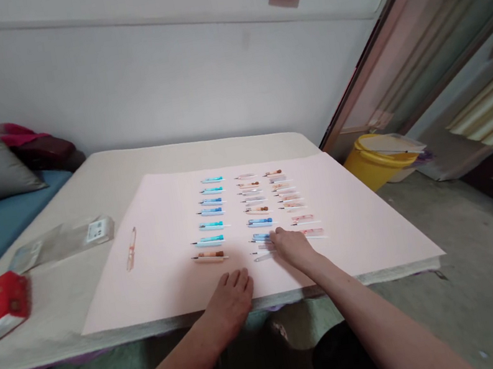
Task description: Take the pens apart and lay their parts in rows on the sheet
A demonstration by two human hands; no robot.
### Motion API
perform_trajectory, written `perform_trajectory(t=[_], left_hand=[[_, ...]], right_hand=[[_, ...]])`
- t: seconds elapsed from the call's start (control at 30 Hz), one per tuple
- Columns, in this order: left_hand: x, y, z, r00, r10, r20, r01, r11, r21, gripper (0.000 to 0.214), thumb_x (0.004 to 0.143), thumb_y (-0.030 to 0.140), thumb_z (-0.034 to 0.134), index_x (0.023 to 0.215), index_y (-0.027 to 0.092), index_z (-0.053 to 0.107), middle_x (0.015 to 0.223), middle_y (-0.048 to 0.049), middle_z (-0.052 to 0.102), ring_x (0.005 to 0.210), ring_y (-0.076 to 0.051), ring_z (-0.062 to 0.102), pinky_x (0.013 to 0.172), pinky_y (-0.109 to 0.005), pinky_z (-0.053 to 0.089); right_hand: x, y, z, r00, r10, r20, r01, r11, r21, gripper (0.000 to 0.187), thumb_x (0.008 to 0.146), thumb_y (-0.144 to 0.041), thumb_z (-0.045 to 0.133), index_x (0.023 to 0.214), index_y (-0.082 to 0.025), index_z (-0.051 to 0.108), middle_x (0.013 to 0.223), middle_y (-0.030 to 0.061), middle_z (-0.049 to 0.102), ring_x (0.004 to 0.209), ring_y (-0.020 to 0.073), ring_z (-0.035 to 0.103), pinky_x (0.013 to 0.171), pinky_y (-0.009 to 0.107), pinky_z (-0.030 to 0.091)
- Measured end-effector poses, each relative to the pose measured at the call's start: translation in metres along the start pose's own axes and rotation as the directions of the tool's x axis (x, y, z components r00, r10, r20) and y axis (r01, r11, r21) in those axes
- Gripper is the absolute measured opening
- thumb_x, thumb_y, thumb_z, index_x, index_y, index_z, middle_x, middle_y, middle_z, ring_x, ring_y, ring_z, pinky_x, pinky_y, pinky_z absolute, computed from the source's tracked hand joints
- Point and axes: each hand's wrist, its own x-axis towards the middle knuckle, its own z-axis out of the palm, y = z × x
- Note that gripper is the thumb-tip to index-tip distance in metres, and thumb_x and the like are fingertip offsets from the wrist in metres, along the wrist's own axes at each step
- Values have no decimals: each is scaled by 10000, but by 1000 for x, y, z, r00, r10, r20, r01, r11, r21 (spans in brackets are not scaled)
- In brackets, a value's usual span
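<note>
My left hand (232,297) lies flat at the near edge of the pink sheet (151,295), fingers stretched out, holding nothing. At the near end of the middle column, my right hand (292,246) has its fingertips closed at the right end of a blue pen (260,237). Just below it lie pale pens (264,257), partly covered by that hand. Several teal and blue pens (211,211) form the left column, with a brown pen (210,255) nearest me. Pink and brown pens (288,194) make up the right column.
One pinkish pen (131,249) lies apart at the left. Further left are a clear plastic bag (58,244) with a white label and a red pack (0,307). A yellow bin (372,160) stands on the floor at right. A white wall (164,85) backs the table.
</note>
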Motion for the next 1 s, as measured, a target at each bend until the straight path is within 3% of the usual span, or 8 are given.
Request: perform_trajectory(t=[0.33, 0.53, 0.73, 0.9, 1.0], left_hand=[[-1, 1, -4, 1000, -6, -10, 7, 1000, 27, 440, 853, 195, 389, 1283, 105, 417, 1375, -182, 398, 1226, -294, 383, 965, -457, 312], [-3, -2, -12, 999, -5, -33, 7, 999, 46, 441, 850, 172, 377, 1281, 83, 418, 1362, -195, 407, 1229, -301, 379, 966, -459, 308], [-6, -9, -25, 998, -40, -46, 41, 999, 29, 375, 848, 193, 416, 1204, 101, 493, 1286, -186, 486, 1179, -289, 440, 951, -443, 333], [-15, -46, -58, 967, -240, -82, 237, 970, -47, 402, 830, 246, 485, 1220, 152, 487, 1340, -152, 457, 1186, -271, 459, 966, -414, 339], [-41, -89, -89, 889, -418, -186, 403, 908, -116, 417, 847, 318, 440, 1224, 151, 500, 1316, -127, 495, 1237, -247, 415, 997, -365, 319]], right_hand=[[-8, -9, -11, 999, -37, -23, 37, 999, 30, 270, 864, -141, 381, 1052, -179, 571, 1007, 114, 586, 864, 209, 620, 675, 277, 429], [-22, -38, -13, 978, -198, -62, 203, 975, 88, 241, 892, -201, 376, 1033, -171, 569, 990, 117, 614, 865, 199, 606, 720, 285, 422], [-33, -60, -9, 949, -306, -78, 312, 947, 77, 214, 890, -198, 375, 952, -178, 578, 933, 95, 623, 835, 199, 613, 662, 279, 429], [-35, -61, -9, 943, -327, -62, 330, 942, 59, 217, 890, -179, 374, 955, -163, 580, 917, 109, 622, 832, 205, 615, 659, 286, 431], [-35, -63, -9, 934, -352, -63, 356, 932, 64, 207, 866, -139, 391, 935, -156, 586, 909, 108, 624, 817, 210, 618, 659, 291, 435]])
